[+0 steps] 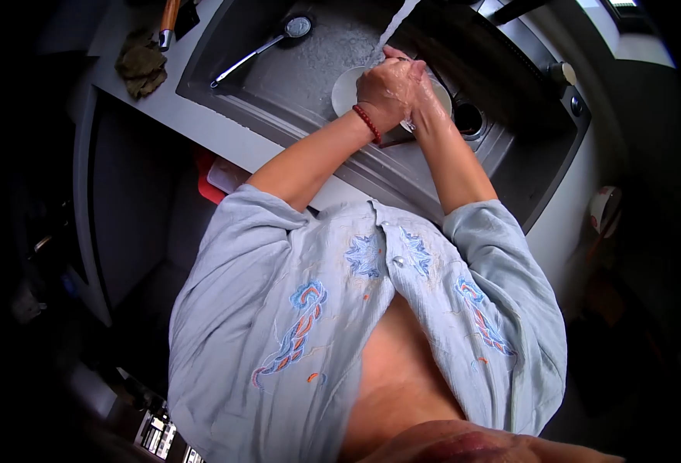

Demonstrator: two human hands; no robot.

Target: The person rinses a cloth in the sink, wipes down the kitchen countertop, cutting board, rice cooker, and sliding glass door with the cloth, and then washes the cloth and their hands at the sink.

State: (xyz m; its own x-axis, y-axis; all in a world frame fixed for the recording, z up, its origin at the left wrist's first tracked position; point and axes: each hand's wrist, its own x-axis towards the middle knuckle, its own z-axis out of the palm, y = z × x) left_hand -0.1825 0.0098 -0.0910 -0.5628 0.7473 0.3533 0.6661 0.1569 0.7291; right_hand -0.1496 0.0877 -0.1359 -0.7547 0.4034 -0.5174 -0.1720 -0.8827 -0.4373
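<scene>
My left hand [387,89], with a red bead bracelet [367,123] at its wrist, is pressed against my right hand [424,91] over the sink. Both look wet, and their fingers are closed in toward each other; whatever lies between them, if anything, is hidden. A stream of water [396,27] falls from the top edge beside the fingers. Below the hands sits a white bowl [345,91], its middle covered by them.
A ladle-like utensil with a round perforated head [297,28] lies in the grey sink [279,96]. The drain [468,119] is right of the bowl. A crumpled brown cloth [141,65] and a wooden-handled tool [168,23] lie on the left counter.
</scene>
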